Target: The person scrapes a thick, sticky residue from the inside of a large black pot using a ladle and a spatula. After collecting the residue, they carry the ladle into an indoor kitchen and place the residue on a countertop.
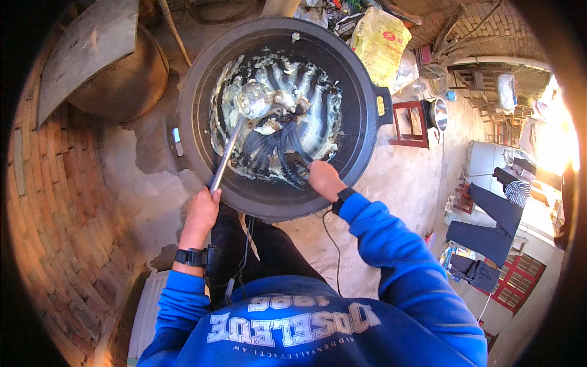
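Observation:
In front of me is a large black wok-like pan [355, 133] with a side handle, its inside smeared with whitish paste. My left hand [202, 210] grips the metal handle of a ladle [253, 101], whose paste-coated bowl rests in the pan at the left of centre. Pale lumps [286, 102] lie right beside that bowl. Over the pan's near right side, my right hand [324, 180] is closed around a thin dark tool [298, 158]. The tool's head is hard to tell from the dark streaks in the paste.
A large rounded vessel [124, 78] under a grey board [87, 50] stands at the left, near a brick surface [64, 197]. A yellow sack [380, 43] lies beyond the pan. A red wooden stool [410, 124] is at the right. Cables [338, 257] hang near my legs.

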The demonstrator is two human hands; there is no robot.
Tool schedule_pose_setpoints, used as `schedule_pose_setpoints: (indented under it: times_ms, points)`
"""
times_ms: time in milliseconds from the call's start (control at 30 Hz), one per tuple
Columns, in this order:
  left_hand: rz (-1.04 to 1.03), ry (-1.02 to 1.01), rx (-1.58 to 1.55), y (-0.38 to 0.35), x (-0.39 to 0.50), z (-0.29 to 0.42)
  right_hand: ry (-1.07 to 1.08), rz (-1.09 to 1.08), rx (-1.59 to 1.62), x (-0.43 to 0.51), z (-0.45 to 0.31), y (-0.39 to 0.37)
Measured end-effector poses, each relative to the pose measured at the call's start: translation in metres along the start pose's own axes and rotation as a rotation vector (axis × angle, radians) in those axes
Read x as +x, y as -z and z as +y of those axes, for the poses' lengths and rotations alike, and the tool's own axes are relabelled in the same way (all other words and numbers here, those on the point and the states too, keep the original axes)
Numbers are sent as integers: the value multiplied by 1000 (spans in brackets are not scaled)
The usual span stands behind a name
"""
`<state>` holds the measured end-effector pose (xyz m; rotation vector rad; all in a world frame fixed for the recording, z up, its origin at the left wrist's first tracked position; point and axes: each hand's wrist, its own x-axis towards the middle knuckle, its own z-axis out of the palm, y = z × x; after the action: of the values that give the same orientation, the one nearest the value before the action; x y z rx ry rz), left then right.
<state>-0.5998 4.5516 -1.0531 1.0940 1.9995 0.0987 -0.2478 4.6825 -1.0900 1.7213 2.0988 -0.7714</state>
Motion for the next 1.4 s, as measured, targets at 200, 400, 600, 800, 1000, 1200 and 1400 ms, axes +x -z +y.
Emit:
schedule_pose_setpoints:
  times_ms: [200,400,600,800,1000,1200,1400]
  points:
    - [25,-6,-10,5,-5,3,15,259,153,61,-17,-1]
    - [-17,23,-38,6,-4,4,184,-164,31,7,10,81]
    - [18,18,-53,2,-1,0,-112,-643,272,-26,-6,123]
    - [13,-12,-69,0,0,0,169,-196,154,-12,-25,15]
    - [0,9,-26,7,-2,7,-41,240,253,38,-49,-47]
    - [-5,38,-24,1,-1,4,113,-217,108,51,-4,84]
    - [19,-9,-66,-1,3,-1,214,-601,-83,-30,40,157]
